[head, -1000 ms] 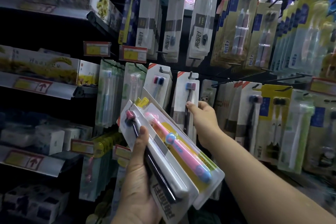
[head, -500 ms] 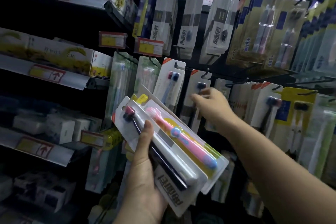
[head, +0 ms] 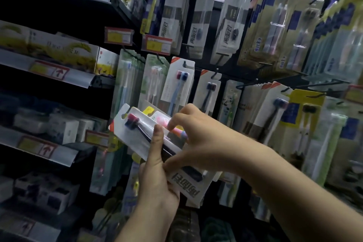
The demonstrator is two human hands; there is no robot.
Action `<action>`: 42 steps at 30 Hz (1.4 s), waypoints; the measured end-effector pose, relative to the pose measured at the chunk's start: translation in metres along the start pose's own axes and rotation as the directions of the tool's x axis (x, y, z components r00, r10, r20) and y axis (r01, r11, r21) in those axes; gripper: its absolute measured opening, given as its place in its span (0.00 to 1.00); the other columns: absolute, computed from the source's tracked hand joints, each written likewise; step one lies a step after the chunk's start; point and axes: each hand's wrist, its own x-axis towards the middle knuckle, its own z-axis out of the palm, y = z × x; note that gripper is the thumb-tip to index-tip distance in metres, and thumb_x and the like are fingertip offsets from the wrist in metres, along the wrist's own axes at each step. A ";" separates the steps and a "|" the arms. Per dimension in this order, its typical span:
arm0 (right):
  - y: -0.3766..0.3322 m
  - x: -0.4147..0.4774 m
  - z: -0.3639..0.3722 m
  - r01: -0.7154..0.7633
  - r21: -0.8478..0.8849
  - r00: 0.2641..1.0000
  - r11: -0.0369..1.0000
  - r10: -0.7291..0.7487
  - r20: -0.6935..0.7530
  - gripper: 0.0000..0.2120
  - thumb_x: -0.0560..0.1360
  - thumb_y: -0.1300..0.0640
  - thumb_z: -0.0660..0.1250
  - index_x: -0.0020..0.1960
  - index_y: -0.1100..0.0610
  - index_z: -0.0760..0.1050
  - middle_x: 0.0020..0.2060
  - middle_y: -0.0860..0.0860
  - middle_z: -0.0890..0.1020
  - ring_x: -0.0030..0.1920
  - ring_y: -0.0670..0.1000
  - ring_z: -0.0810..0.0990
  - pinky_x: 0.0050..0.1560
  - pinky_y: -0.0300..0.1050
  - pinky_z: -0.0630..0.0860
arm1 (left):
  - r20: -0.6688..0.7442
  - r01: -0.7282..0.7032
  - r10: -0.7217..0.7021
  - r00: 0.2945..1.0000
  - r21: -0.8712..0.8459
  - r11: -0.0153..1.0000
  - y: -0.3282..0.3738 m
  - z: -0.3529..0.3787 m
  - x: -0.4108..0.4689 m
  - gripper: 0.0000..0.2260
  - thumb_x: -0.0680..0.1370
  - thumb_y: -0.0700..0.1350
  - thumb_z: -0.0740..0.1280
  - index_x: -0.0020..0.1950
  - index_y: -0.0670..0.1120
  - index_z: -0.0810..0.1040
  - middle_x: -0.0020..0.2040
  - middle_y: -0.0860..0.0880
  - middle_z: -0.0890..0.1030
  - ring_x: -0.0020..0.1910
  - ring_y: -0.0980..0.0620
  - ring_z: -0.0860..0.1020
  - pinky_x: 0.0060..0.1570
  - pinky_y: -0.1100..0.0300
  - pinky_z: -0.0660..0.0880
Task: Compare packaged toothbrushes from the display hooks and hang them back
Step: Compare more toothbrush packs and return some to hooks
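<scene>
Two packs overlap for comparing: my left hand (head: 157,179) grips the white-card dark toothbrush pack (head: 135,133). My right hand (head: 202,139) pinches the clear pink toothbrush pack (head: 160,118), probably to separate it

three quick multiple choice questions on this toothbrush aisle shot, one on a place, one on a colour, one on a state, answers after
1. Where does the right hand rest?
A) on the packs held by the left hand
B) on a shelf box
C) on a price tag

2. What colour is the toothbrush in the rear clear plastic pack?
A) green
B) pink
C) brown

3. The front white card pack with a dark toothbrush is:
A) hanging on a hook
B) lying on a shelf
C) gripped in the left hand

1 A: its fingers and thumb touch them.
2 B: a pink handle shows by the fingers.
3 C: the left thumb lies across its front.
</scene>
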 end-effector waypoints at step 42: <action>0.089 0.026 0.033 0.000 0.659 0.654 0.753 0.498 -0.570 0.14 0.75 0.58 0.73 0.55 0.52 0.69 0.42 0.47 0.81 0.33 0.39 0.82 0.29 0.34 0.77 | 0.001 -0.085 0.086 0.996 0.165 0.983 0.009 -0.007 0.004 0.13 0.64 0.47 0.77 0.48 0.48 0.87 0.41 0.45 0.87 0.34 0.46 0.84 0.32 0.52 0.83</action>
